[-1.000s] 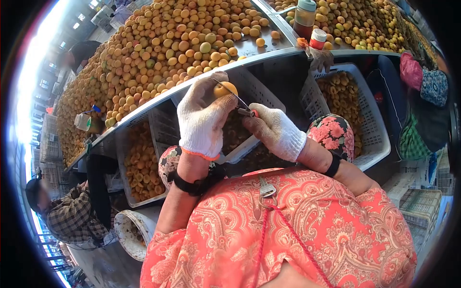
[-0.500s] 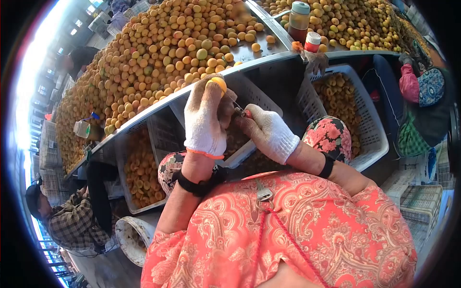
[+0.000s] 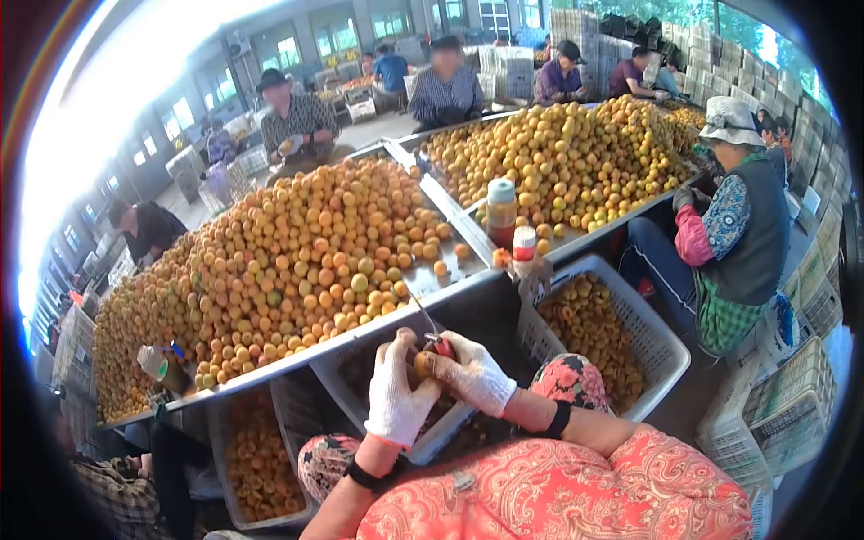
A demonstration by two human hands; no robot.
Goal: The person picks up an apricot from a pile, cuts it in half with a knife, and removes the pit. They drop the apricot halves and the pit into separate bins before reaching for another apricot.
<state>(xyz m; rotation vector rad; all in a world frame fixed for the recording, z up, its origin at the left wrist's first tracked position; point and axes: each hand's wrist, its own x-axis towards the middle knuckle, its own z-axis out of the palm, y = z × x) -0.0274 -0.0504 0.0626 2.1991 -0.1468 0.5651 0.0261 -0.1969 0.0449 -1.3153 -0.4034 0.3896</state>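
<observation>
My left hand (image 3: 402, 389), in a white glove with brown-stained fingers, is closed on an orange apricot (image 3: 421, 364) that shows between the two hands. Gloved the same way, my right hand (image 3: 472, 373) grips a knife (image 3: 441, 345) with a red handle, its thin blade pointing up and away to the left. The fingertips of both hands meet around the fruit, which they partly cover. Below the hands is a crate (image 3: 430, 441) with fruit pieces in it.
Apricots are heaped on a metal-edged table (image 3: 297, 362) ahead. A jar (image 3: 501, 213) and a red-and-white bottle (image 3: 524, 243) stand at its edge. Crates of halved fruit are at the right (image 3: 670, 378) and left (image 3: 236, 517). A co-worker (image 3: 751, 225) sits at the right; others surround the table.
The view has tilted up, showing more of the room and other people. My hands have come together, and the left one has lowered the fruit to the knife.
</observation>
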